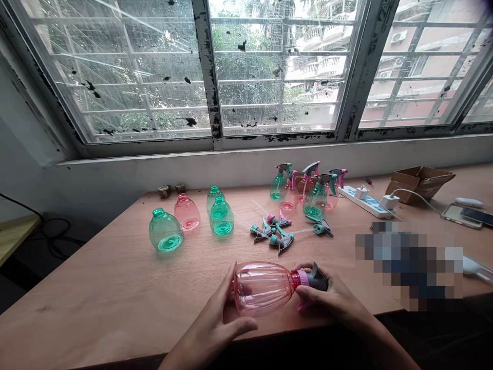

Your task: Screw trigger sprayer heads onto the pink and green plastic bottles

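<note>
A clear pink spray bottle (pixel 264 288) lies on its side in the air just above the table's front edge. My left hand (pixel 215 321) cups its base, with the thumb below and the fingers partly hidden behind it. At the neck, my right hand (pixel 331 295) is closed round the grey and pink spray head (pixel 314 280); its trigger is mostly covered. Beyond the bottle lie several loose spray heads (pixel 283 240) with thin tubes. Bottles without heads stand to the left: a green one (pixel 164 228), a pink one (pixel 187 210) and two more green ones (pixel 222 216).
Several bottles with spray heads (pixel 316 198) stand at the back. A white power strip (pixel 365 201), an open cardboard box (pixel 418 182) and phones (pixel 477 216) lie to the right. A blurred patch (pixel 412 264) covers part of the right side. Windows (pixel 277 67) line the wall.
</note>
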The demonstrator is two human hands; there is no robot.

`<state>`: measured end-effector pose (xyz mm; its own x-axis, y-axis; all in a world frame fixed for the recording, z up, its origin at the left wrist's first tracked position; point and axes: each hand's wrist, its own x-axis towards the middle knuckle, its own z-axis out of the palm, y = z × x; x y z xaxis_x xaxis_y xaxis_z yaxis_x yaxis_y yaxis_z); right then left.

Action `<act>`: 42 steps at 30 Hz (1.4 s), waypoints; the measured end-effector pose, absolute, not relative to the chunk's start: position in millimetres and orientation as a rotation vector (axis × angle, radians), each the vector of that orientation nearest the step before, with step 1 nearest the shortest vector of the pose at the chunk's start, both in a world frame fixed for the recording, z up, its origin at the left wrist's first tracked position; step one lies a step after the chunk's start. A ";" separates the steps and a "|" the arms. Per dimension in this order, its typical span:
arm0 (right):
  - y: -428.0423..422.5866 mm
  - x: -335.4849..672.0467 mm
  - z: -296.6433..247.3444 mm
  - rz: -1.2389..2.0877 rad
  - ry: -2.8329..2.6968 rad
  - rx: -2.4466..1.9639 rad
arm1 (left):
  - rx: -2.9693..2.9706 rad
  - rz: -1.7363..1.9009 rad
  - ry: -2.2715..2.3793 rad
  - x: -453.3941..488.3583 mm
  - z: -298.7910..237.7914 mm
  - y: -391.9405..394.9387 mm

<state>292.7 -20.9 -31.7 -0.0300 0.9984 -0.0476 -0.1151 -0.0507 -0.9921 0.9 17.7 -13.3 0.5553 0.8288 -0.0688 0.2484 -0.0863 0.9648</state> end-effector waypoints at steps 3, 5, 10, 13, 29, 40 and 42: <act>-21.7 291.7 -30.2 1.298 -1.115 -1.144 | 1.660 0.624 0.911 0.9 -11.9 17.6; -21.5 291.4 -29.8 1.289 -1.115 -1.149 | 1.695 0.637 0.889 2.1 -11.1 17.5; -20.0 292.3 -31.8 1.309 -1.112 -1.155 | 1.698 0.627 0.906 4.2 -8.4 16.8; -20.6 292.5 -31.9 1.335 -1.127 -1.145 | 1.647 0.616 0.913 3.0 -8.5 16.8; -21.9 291.0 -27.0 1.297 -1.105 -1.165 | 1.687 0.631 0.937 -0.3 -10.9 17.8; -21.7 291.8 -28.0 1.352 -1.118 -1.117 | 1.667 0.632 0.887 1.8 -11.2 18.4; -21.4 291.6 -28.1 1.342 -1.109 -1.126 | 1.697 0.642 0.894 2.4 -11.0 18.3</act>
<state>291.6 -21.4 -28.1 -0.0447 0.9976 -0.0523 -0.1371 -0.0580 -0.9889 2.4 18.3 -11.0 0.5748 0.8182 -0.0147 0.2469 -0.1562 0.9564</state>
